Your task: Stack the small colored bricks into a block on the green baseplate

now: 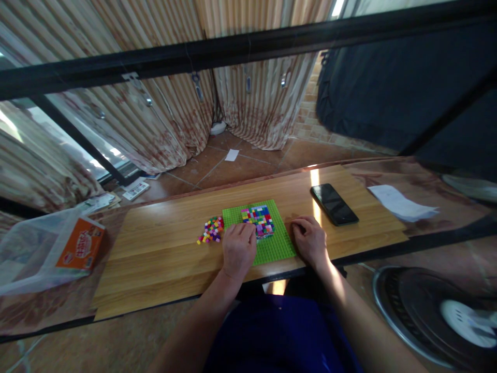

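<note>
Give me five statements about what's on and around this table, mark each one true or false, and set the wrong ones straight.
1. A phone lies on the table, to the right of the green board. True.
2. The left hand is nearer to the loose bricks than the right hand is. True.
3. The loose bricks are all one colour. False: they come in many colours.
4. The right hand is holding the phone. False: it is beside the green board, apart from the phone.
5. The green board has no bricks on it. False: a colourful block of bricks sits on it.
</note>
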Motion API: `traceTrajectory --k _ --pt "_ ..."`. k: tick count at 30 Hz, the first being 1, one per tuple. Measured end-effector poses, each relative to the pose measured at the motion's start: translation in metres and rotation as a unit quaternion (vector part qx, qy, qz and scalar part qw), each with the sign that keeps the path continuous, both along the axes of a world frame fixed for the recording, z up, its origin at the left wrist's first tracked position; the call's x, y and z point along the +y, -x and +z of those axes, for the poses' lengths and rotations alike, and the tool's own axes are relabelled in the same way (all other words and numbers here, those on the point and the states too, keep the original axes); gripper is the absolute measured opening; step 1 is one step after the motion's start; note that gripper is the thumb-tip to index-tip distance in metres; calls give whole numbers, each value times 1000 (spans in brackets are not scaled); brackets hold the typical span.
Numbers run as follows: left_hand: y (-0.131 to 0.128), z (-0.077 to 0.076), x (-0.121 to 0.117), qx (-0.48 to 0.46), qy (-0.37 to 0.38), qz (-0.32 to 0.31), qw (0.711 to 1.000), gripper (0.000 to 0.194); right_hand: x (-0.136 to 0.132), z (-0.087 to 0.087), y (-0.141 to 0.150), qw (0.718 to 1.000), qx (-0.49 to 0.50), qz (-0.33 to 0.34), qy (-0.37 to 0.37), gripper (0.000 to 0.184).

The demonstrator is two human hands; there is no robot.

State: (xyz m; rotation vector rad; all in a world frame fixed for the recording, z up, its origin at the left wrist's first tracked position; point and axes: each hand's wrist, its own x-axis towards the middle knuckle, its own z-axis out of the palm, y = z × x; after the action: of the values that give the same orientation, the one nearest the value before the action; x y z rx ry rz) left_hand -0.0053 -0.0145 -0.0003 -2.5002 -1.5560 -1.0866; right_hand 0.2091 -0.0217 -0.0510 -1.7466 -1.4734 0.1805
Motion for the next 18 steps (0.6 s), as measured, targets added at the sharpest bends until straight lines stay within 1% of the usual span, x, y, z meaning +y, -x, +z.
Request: traceTrajectory --k 5,10,18 --pt "-1 -2 0 11 -13 -8 1000 19 0 -1 0 1000 -1 0 -1 25" --pt "-1 -5 0 21 -9 -10 1000 19 1 -1 -1 1000 -9 3 1 26" --pt "-2 -2 1 35 2 -11 999 20 0 -1 0 1000 -9 -2 2 25"
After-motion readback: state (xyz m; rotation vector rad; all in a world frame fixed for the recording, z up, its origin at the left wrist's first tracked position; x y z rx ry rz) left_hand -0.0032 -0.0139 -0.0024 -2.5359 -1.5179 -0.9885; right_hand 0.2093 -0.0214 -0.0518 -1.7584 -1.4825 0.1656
